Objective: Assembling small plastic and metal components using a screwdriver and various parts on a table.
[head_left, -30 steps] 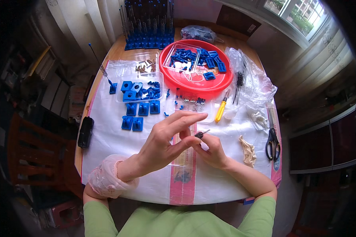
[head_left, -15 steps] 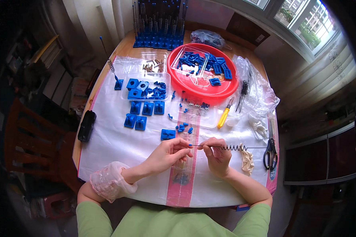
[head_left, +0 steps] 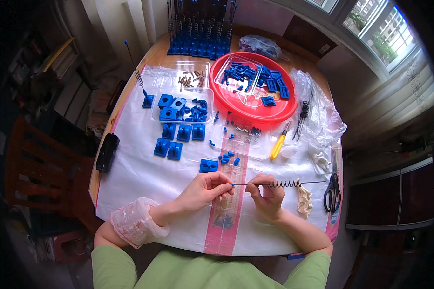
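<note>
Pinches the small blue tip (head_left: 233, 185) of a thin, dark coiled wire (head_left: 285, 184) between thumb and fingertips of the left hand (head_left: 203, 189); grasps the straight stretch beside the coil with thumb and bent fingers of the right hand (head_left: 268, 196). Runs sideways above the white sheet (head_left: 130, 164) near the front of the table, from the left fingertips through the right grip, then on across the upper end of a crumpled pale cloth (head_left: 304, 199), with the bare end toward the black-handled scissors (head_left: 332, 193). Impossible to tell, behind the right fingers, the exact start of the coil. Just beyond the left hand, a square blue base (head_left: 209, 166) and a few small blue pieces (head_left: 225, 158).

Should weigh very little (just thin wire and a bead, plastic by the look of it). Likely fairly stiff along the straight stretches, yet springy across the coil, so prone to bounce or twist. Probably smooth enough to roll between fingertips. Unlikely to snap, though perhaps easy to kink under a hard sideways push. Best held on the straight wire near the blue tip, with a second pinch just short of the coil; better not by the turns themselves, for fear of squashing or stretching.
</note>
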`<state>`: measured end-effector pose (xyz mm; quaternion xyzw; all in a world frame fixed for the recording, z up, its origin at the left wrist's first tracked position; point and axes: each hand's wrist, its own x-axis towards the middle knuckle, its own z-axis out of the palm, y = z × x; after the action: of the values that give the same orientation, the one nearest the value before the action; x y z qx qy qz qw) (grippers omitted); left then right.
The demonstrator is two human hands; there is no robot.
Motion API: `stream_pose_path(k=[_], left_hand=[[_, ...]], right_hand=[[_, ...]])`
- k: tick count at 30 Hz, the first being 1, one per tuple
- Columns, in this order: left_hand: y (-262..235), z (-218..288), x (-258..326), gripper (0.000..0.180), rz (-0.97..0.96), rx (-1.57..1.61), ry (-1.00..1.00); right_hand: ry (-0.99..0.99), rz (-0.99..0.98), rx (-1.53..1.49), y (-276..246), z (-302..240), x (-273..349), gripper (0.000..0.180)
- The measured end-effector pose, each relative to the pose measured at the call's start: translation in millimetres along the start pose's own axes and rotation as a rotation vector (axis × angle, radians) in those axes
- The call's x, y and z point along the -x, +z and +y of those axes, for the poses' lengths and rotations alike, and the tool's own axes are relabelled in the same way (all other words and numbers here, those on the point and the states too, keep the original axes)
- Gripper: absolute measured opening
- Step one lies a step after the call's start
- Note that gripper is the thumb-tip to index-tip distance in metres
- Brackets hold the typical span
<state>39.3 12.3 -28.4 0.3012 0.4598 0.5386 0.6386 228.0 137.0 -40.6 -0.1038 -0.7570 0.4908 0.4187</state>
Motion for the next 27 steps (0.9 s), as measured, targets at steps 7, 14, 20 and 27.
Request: stream_pose_path(k=[7,14,20,27], left_hand=[[-1.6,-2.8,-1.6,0.012,-0.017,-0.027,0.019],[-1.0,-4.3,0.0,0.01,-0.013,-0.013,0.029],[-1.2,-5.3,0.4,0.011,-0.006,0.028,0.01],[-1.5,-4.2,1.2,0.011,-0.006,0.022,0.022]], right_hand=[[0.077,0.007,-0.036,2.0,-3.1,1.0,0.015],[0.133,0.016,-0.039,0.5,-6.8,-0.6,0.014],[0.174,0.015,-0.172,0.3,-11.1,-3.5,0.017],[0.175,-0.001,-0.203,-2.7,-7.0,-2.3,0.018]])
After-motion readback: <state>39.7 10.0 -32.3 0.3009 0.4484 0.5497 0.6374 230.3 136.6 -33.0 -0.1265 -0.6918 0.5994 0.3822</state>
